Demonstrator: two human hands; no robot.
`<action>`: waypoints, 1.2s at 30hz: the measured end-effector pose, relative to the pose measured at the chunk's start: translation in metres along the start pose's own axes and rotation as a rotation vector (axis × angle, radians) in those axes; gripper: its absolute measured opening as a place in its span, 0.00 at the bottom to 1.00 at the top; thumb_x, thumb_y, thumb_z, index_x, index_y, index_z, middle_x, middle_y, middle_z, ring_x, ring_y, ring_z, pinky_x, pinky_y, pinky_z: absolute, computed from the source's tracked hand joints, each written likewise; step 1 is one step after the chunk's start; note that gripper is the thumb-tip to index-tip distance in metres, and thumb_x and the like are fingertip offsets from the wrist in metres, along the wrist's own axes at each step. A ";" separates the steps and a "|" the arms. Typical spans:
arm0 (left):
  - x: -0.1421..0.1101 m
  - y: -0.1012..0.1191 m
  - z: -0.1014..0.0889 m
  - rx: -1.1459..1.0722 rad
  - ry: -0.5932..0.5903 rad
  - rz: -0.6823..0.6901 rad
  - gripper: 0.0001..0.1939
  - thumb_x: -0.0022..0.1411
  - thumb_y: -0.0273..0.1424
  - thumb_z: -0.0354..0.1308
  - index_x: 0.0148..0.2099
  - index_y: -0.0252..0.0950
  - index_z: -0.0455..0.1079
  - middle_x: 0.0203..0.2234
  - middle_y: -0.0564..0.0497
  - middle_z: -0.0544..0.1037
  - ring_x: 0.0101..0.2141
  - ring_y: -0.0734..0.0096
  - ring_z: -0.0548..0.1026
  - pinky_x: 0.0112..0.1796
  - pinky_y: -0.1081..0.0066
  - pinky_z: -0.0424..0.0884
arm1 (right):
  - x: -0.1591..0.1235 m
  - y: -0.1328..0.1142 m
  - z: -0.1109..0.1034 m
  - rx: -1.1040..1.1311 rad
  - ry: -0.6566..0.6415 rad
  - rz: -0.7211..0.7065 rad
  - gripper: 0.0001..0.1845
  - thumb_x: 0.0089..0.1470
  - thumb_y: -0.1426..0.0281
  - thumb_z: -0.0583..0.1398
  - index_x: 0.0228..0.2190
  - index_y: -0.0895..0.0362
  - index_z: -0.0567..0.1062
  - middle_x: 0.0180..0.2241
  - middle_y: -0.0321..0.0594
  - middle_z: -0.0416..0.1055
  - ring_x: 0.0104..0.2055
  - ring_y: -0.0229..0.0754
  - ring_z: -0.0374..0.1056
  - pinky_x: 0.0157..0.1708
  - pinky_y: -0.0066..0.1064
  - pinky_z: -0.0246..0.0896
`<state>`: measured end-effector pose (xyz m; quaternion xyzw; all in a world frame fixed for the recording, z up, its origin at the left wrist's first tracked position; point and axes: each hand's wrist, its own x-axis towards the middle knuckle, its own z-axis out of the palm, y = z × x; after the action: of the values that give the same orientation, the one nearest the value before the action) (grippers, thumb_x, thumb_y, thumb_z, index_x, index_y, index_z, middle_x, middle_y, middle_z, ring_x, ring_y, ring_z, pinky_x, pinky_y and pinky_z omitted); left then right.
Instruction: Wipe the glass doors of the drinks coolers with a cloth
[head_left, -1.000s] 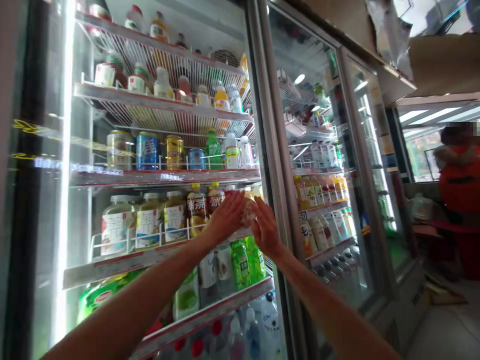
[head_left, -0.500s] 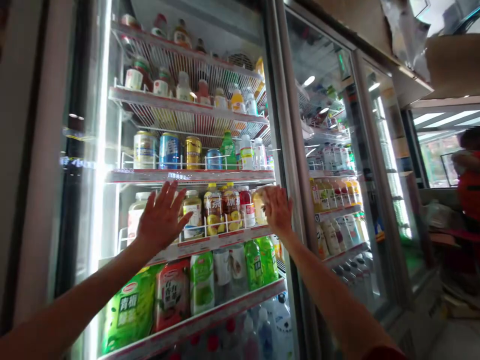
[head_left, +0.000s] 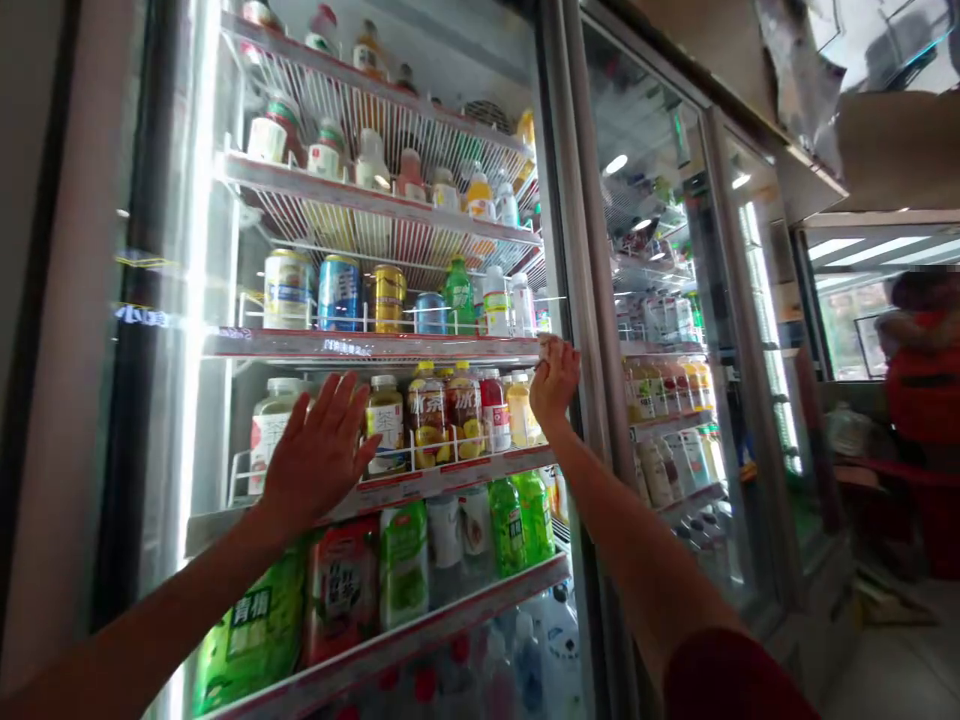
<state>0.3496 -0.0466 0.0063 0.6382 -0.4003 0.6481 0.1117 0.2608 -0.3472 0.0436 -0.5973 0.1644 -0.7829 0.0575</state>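
Brown bottles (head_left: 426,420) are showing 冰茶, the plump green pack (head_left: 251,630) below is reading 青梅 — left hand (head_left: 319,450) is facing the glass (head_left: 142,316), palm flat, fingers straight — right hand (head_left: 555,388), well apart, is gripping a pale, soft-looking wad (head_left: 545,346) near the metal door frame (head_left: 596,320).

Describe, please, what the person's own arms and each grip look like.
The left grip and right grip are bare, ungloved hands. The left forearm is uncovered as far as it shows; a dark red sleeve covers part of the right arm.
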 end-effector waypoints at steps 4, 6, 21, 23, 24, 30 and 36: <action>0.000 0.000 0.000 -0.009 -0.010 -0.009 0.32 0.63 0.40 0.43 0.65 0.36 0.40 0.63 0.44 0.46 0.62 0.59 0.43 0.60 0.54 0.40 | -0.016 -0.033 0.005 0.013 -0.183 -0.415 0.24 0.57 0.70 0.48 0.55 0.49 0.61 0.62 0.38 0.49 0.65 0.47 0.38 0.58 0.48 0.45; 0.000 0.000 0.000 -0.004 -0.007 -0.005 0.32 0.63 0.39 0.43 0.65 0.36 0.40 0.63 0.44 0.47 0.62 0.59 0.43 0.60 0.54 0.41 | -0.019 -0.031 0.000 0.012 -0.284 -0.593 0.24 0.57 0.71 0.49 0.55 0.45 0.60 0.62 0.33 0.47 0.65 0.45 0.37 0.59 0.46 0.44; -0.002 -0.002 0.002 0.030 0.036 0.025 0.31 0.63 0.38 0.43 0.65 0.33 0.42 0.62 0.42 0.49 0.62 0.58 0.45 0.59 0.53 0.43 | -0.055 -0.049 -0.007 0.057 -0.315 -0.541 0.25 0.57 0.69 0.49 0.56 0.46 0.58 0.63 0.35 0.45 0.66 0.46 0.35 0.60 0.47 0.39; -0.002 -0.002 0.002 0.039 0.035 0.031 0.31 0.63 0.37 0.44 0.65 0.34 0.41 0.62 0.42 0.50 0.62 0.58 0.45 0.59 0.53 0.44 | -0.047 -0.032 -0.011 0.038 -0.320 -0.506 0.25 0.57 0.70 0.48 0.56 0.46 0.59 0.63 0.35 0.46 0.65 0.45 0.36 0.60 0.49 0.39; -0.002 -0.002 0.002 0.041 0.031 0.027 0.31 0.63 0.37 0.44 0.65 0.34 0.41 0.62 0.42 0.50 0.62 0.59 0.45 0.59 0.53 0.44 | -0.041 -0.019 -0.011 0.015 -0.267 -0.361 0.25 0.57 0.70 0.47 0.56 0.48 0.59 0.62 0.39 0.48 0.65 0.46 0.38 0.59 0.51 0.40; -0.002 0.004 -0.001 0.006 0.022 -0.006 0.31 0.63 0.38 0.43 0.65 0.34 0.41 0.62 0.42 0.49 0.62 0.59 0.45 0.59 0.53 0.43 | -0.062 -0.004 -0.010 0.011 -0.077 -0.044 0.26 0.58 0.70 0.46 0.57 0.54 0.58 0.61 0.48 0.49 0.64 0.51 0.39 0.56 0.54 0.44; -0.029 0.020 0.002 -0.038 -0.046 0.059 0.32 0.63 0.41 0.44 0.65 0.36 0.41 0.62 0.43 0.50 0.62 0.59 0.45 0.59 0.53 0.42 | -0.095 0.021 -0.026 -0.013 -0.170 -0.302 0.26 0.58 0.70 0.46 0.58 0.50 0.56 0.60 0.45 0.52 0.64 0.47 0.42 0.57 0.50 0.44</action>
<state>0.3427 -0.0507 -0.0278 0.6386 -0.4334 0.6287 0.0955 0.2599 -0.3351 -0.0567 -0.6796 0.0726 -0.7282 -0.0509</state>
